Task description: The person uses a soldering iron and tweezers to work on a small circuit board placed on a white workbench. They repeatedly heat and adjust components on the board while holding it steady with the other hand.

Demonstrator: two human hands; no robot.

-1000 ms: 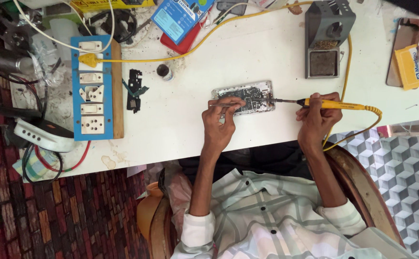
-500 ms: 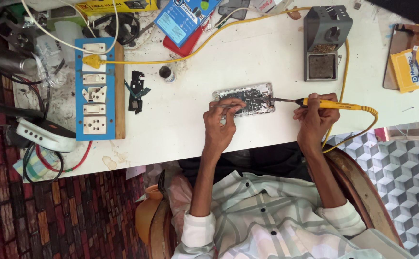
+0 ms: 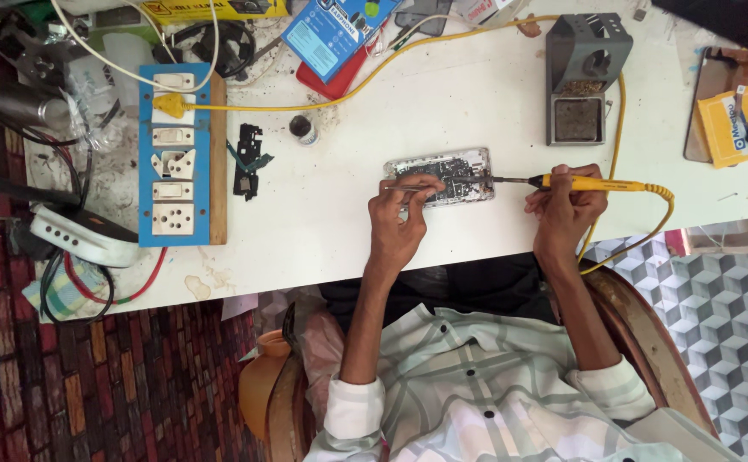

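1. The opened phone (image 3: 439, 177) lies flat on the white worktop (image 3: 340, 214), its back off and the circuit board bare — it sits between the two hands, touching the left fingertips.
2. The left hand (image 3: 400, 224) is pinched around fine tweezers (image 3: 408, 187), whose tips rest on the near edge of the board.
3. The right hand (image 3: 566, 205) is curled around the yellow soldering iron (image 3: 592, 182) in a pen-like hold; its dark tip reaches the phone's right end.
4. As a judgement, the work is midway: the phone is already opened and tool tips are on the board, yet the board is still exposed and no cover is back on. Whether a joint is finished is too small to tell.
5. Beyond the right hand stands the grey iron stand (image 3: 581, 81), the yellow cable looping back to it.
6. Well to the left of the left hand lie a small black part (image 3: 248, 159), a little dark pot (image 3: 303, 129) and a blue socket board (image 3: 175, 154).
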